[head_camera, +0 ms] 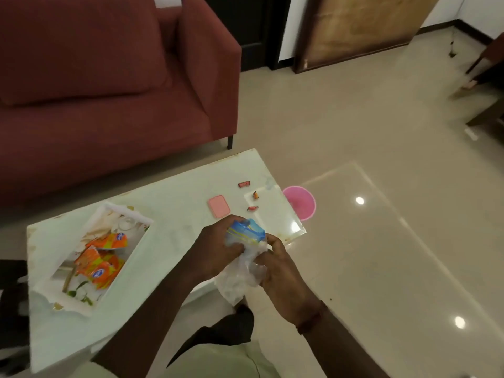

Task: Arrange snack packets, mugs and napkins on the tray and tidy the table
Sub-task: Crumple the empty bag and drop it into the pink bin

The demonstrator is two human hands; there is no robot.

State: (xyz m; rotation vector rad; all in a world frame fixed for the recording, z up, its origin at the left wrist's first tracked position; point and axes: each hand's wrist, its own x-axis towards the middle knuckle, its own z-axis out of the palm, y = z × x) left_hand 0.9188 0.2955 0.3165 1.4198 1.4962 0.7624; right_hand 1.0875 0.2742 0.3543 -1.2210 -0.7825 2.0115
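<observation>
My left hand (215,249) grips a blue and yellow napkin packet (246,231) above the table's front right part. My right hand (281,271) pinches white napkin tissue (240,279) that hangs out of the packet's lower end. At the left of the table (174,203) stands a white floral tray (90,306). Several orange snack packets (101,263) lie in it, and a clear glass mug (126,223) sits at its far end.
A pink flat pad (219,206) and three small red and orange sweet wrappers (244,184) lie on the table's right part. A pink bin (300,202) stands on the floor past the table's right edge. A maroon sofa (109,77) is behind the table.
</observation>
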